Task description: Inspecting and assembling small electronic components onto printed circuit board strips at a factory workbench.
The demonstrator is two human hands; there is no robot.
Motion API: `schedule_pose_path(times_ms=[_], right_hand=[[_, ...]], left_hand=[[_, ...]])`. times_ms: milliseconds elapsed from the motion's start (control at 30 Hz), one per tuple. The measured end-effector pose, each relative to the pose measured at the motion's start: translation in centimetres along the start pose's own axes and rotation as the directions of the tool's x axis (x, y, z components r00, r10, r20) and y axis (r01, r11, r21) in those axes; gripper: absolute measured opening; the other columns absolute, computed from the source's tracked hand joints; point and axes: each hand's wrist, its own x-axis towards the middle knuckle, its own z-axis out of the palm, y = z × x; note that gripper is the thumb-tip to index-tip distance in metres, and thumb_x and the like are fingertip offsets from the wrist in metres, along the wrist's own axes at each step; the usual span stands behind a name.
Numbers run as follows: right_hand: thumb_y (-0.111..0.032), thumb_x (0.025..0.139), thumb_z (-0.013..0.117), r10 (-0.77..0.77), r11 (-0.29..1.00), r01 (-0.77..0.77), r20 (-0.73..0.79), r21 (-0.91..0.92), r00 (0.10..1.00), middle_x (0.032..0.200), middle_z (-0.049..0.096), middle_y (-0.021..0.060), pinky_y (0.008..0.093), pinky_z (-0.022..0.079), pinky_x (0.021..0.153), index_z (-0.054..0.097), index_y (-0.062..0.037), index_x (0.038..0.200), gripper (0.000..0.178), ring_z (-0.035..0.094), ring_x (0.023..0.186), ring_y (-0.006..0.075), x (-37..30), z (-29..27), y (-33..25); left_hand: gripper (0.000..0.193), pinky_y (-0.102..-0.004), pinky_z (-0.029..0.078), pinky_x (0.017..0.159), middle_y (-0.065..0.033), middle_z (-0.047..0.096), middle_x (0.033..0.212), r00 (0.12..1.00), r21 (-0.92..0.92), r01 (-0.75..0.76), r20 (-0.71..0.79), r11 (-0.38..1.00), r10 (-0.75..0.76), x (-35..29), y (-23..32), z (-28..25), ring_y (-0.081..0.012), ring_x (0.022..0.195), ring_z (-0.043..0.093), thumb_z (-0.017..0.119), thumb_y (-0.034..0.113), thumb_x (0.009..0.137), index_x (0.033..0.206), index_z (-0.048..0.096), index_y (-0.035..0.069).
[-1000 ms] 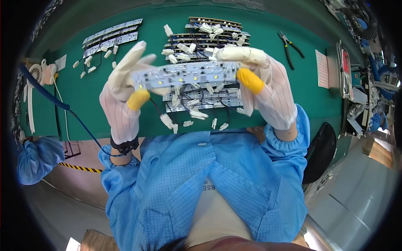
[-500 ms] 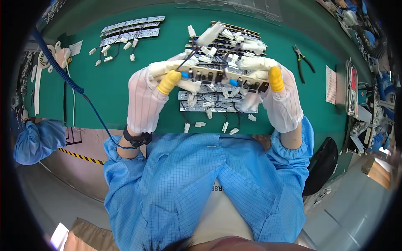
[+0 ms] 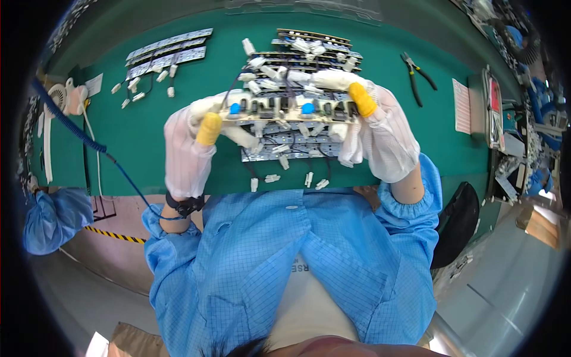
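Observation:
A narrow circuit board (image 3: pixel 276 116) with blue round parts, black parts and dark wires is held nearly level between my hands. My left hand (image 3: pixel 202 125), in a white glove with a yellow thumb cover, grips its left end. My right hand (image 3: pixel 380 122), gloved the same way, pinches its right end. Under and behind the held board lie several rows of strip boards (image 3: pixel 270 154) with white plug connectors (image 3: pixel 284 162) on dark wires. The held board and my fingers hide part of these rows.
Three strip boards (image 3: pixel 189 55) with wired connectors lie at the far left of the green mat (image 3: pixel 143 152). Pliers (image 3: pixel 415 76) and a printed sheet (image 3: pixel 461 106) are at the right. A coiled blue cord (image 3: pixel 65 128) runs to my left wrist. Another person's blue sleeve (image 3: pixel 58 217) shows at left.
The held board was slanting down to the right and now lies nearly level, farther left in view. Both hands still grip its ends. The whole scene has also shifted slightly left.

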Motion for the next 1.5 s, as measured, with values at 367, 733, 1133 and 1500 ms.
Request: schedule_pose_path(times_ms=[367,733,1133,1500], right_hand=[[-0.033,0.078,0.070,0.033,0.978,-0.088,-0.274,-0.191,0.961,0.112,0.054,0.0124,0.0272,0.052,0.079,0.037,0.0032,0.132,0.073,0.060,0.098,0.0222,1.5,2.6,-1.4],[-0.023,0.086,0.062,-0.235,0.731,-0.054,-0.325,-0.680,0.916,0.100,0.062,0.0072,0.0213,0.048,0.059,0.057,-0.0012,0.116,0.037,0.065,0.075,0.0155,7.1,-4.3,-3.9],[0.008,0.072,0.059,-0.716,-0.129,0.128,0.182,-0.983,0.674,0.096,0.064,0.0118,0.0330,0.050,0.074,0.062,-0.0036,0.086,0.019,0.062,0.087,0.0265,9.1,-5.9,-2.5],[-0.041,0.081,0.067,-0.580,0.246,0.260,0.073,-0.934,0.812,0.098,0.062,0.0090,0.0257,0.048,0.070,0.058,-0.0001,0.112,0.052,0.060,0.088,0.0169,2.3,1.2,-0.4]], left_hand=[[0.035,-0.0291,0.045,0.081,-0.0093,0.067,0.092,0.988,-0.219,0.052,0.153,0.974,-0.019,4.0,0.8,-2.3,-0.0142,0.083,0.062,0.049,0.029,0.095,0.107,0.062,-0.001],[0.033,-0.0357,0.048,0.082,-0.0092,0.066,0.106,0.994,0.867,0.079,-0.106,0.493,0.028,17.5,-12.9,-13.5,-0.0283,0.097,0.062,0.065,0.019,0.080,0.113,0.064,0.018],[0.065,-0.0194,0.043,0.055,-0.0077,0.068,0.079,0.987,-0.180,0.080,0.152,0.980,-0.053,6.7,0.5,-6.7,-0.0066,0.060,0.055,0.037,0.053,0.094,0.121,0.054,-0.003],[0.045,-0.0258,0.051,0.075,-0.0089,0.068,0.094,0.932,-0.460,0.199,0.363,0.865,-0.022,2.1,2.4,-0.8,-0.0123,0.081,0.065,0.052,0.033,0.093,0.123,0.050,0.000]])
